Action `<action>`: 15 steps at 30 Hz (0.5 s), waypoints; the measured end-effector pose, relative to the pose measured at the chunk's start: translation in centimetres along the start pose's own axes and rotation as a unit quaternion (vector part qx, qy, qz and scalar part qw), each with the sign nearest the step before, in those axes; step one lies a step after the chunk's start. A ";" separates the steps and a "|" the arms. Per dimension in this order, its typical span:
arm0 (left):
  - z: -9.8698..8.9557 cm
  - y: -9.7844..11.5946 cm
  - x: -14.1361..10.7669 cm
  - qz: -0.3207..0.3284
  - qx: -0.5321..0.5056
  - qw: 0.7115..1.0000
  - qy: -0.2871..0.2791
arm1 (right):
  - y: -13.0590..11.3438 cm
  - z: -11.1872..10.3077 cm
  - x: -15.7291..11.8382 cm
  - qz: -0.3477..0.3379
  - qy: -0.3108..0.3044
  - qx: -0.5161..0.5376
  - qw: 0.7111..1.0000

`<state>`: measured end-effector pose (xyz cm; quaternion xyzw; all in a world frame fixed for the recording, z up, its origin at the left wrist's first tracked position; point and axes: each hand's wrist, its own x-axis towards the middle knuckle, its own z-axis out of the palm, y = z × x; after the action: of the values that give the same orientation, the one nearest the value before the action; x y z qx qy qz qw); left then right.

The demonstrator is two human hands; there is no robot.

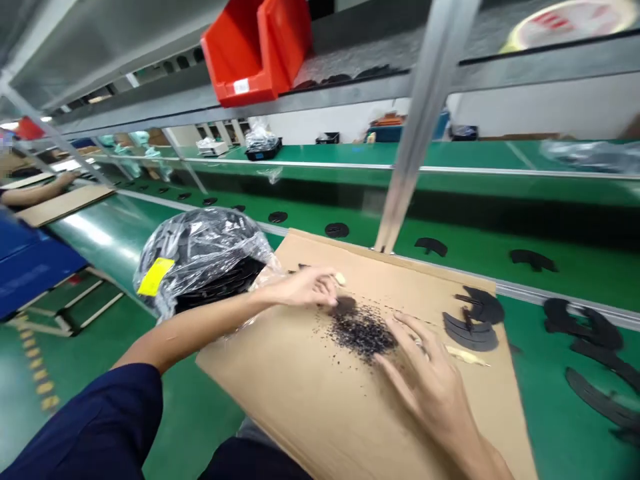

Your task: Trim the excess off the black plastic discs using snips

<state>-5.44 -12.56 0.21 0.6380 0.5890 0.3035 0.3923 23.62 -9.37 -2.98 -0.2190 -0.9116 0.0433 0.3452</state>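
Observation:
Over a sheet of cardboard (310,387) lies a scattered heap of small black bits (363,332). My left hand (315,288) is at the heap's upper left, fingers curled together beside a dark round piece (344,307); what they hold, if anything, is too small to name. To the heap's right, my right hand (425,373) has its fingers spread, with nothing visible in it. Flat black curved parts (470,332) rest at the cardboard's right side, near a pale yellow strip (467,356).
A plastic bag of black parts (205,257) with a yellow label stands left of the cardboard. More black parts (583,323) lie on the green bench at right. A metal post (415,127) rises behind; a red bin (257,57) sits above. Another person's arm (43,192) is far left.

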 end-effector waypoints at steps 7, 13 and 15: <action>5.4 2.5 -5.2 0.052 -0.075 0.995 -0.047 | -1.1 1.8 -0.3 -0.053 -0.070 0.216 0.972; -3.9 -0.6 -10.3 -0.103 0.431 0.891 0.103 | -0.5 1.3 -0.1 0.049 0.027 0.257 0.965; -6.3 -2.0 -12.1 -0.196 0.516 0.825 0.122 | -0.6 1.1 0.1 0.068 0.038 0.266 0.961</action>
<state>-13.32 -23.62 2.58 0.5764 0.8153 -0.0530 -0.0181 22.60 -9.84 -3.65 -0.1823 -0.8364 0.2993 0.4215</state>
